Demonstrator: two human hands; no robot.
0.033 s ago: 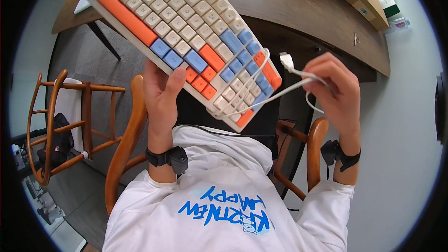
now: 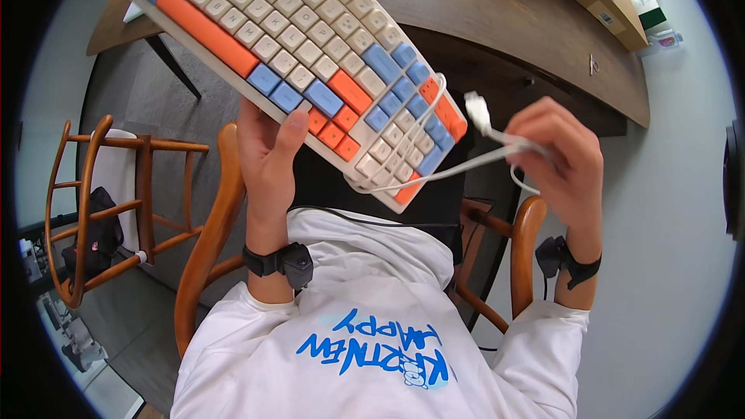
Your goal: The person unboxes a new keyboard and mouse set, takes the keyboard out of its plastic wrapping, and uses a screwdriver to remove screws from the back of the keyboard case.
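The keyboard (image 2: pixel 303 54), cream-bodied with beige, blue and orange keycaps, is up in the air in front of me, tilted so its long side runs from the upper left down toward the middle of the view, above my lap and in front of the wooden table (image 2: pixel 535 39). My left hand (image 2: pixel 268 159) carries it from below at the lower edge, fingers tucked behind the case and the thumb pressed up against the front row beside the blue keys, so that hand is clamped around the board. A white cable (image 2: pixel 454 167) loops over the right-hand corner of the keys and runs across to my right hand (image 2: pixel 563 159), which is closed on it, pinching the cord with its white plug (image 2: pixel 477 111) sticking out upward to the left, just beside the keyboard's end but not touching it. Each wrist carries a black strap with a small device. I sit in a wooden armchair (image 2: pixel 206 240), its curved arms showing on both sides of my white sweatshirt. A second wooden chair (image 2: pixel 85 209) stands to my left on the grey floor, and cardboard boxes (image 2: pixel 613 8) rest on the table's far right end.
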